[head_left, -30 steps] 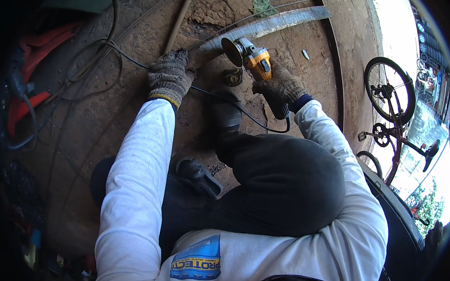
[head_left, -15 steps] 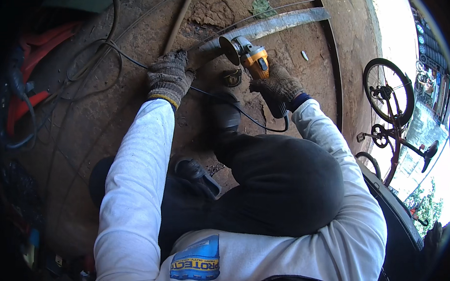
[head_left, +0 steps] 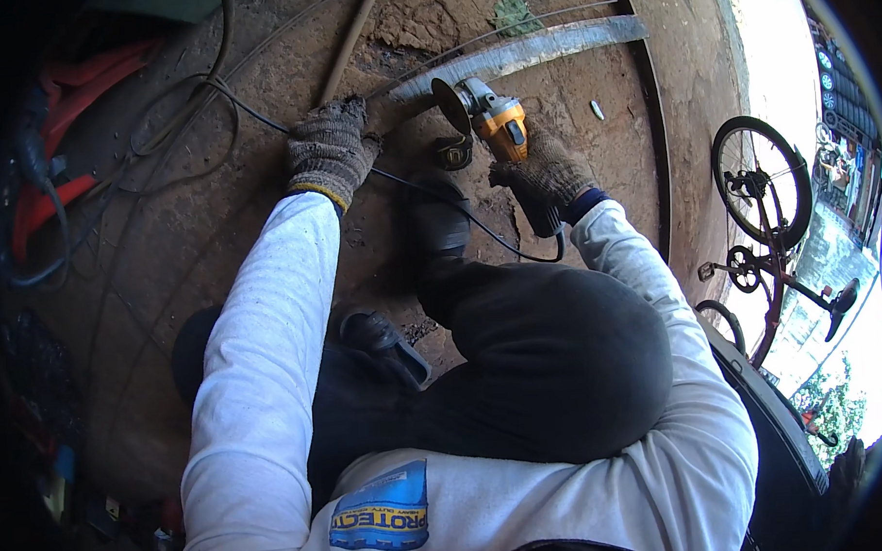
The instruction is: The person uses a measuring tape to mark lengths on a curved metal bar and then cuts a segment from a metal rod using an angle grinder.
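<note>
My right hand (head_left: pixel 551 173), in a grey knit glove, is wrapped around the body of a yellow and black angle grinder (head_left: pixel 502 126). The grinder's disc (head_left: pixel 451 104) stands edge-up near the left end of a flat, curved metal strip (head_left: pixel 540 54) on the ground; whether they touch I cannot tell. A black power cord (head_left: pixel 478 219) loops from the grinder back to my left hand (head_left: pixel 332 151). That hand, gloved too, is closed around the cord, which comes out on both sides of it. Beneath the disc lies a small black and yellow object (head_left: pixel 452 153), apparently a tape measure.
A thin rod (head_left: pixel 520 31) and a dark metal bar (head_left: pixel 651 103) lie around the strip, with a brown pipe (head_left: pixel 348 44) at the top. Coiled cables (head_left: pixel 197 109) and red objects (head_left: pixel 85 89) are at left. A bicycle (head_left: pixel 763 191) stands at right.
The grinder's head and disc have shifted slightly downward, toward me. My left hand has stayed almost where it was, still closed around the cord.
</note>
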Demonstrator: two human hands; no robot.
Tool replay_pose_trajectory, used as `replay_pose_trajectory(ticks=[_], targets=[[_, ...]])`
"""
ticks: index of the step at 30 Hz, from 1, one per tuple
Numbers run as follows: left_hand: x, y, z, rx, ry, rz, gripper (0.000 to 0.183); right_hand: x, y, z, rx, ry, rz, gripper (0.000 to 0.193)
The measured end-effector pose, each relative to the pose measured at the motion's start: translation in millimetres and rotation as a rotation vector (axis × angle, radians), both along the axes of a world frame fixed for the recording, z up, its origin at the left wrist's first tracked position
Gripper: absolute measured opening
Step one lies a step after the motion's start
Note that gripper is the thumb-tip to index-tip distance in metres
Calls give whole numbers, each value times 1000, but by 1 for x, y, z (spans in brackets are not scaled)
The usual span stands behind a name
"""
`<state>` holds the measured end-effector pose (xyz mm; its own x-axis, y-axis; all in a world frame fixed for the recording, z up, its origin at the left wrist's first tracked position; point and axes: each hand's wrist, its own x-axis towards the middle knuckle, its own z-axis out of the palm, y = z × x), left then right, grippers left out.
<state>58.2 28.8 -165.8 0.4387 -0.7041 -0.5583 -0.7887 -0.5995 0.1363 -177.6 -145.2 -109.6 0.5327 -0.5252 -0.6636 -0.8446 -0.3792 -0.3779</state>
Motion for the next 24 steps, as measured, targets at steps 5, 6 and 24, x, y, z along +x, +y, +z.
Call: replay_pose_trajectory(ticks=[5, 6, 24], targets=[[-2, 1, 1, -48, -35, -6, 64, -2, -6, -15, 33, -25, -40, 88], [-3, 2, 1, -63, -45, 1, 61, 0, -5, -16, 31, -35, -30, 88], [1, 0, 4, 12, 10, -6, 68, -4, -3, -14, 23, -23, -3, 83]])
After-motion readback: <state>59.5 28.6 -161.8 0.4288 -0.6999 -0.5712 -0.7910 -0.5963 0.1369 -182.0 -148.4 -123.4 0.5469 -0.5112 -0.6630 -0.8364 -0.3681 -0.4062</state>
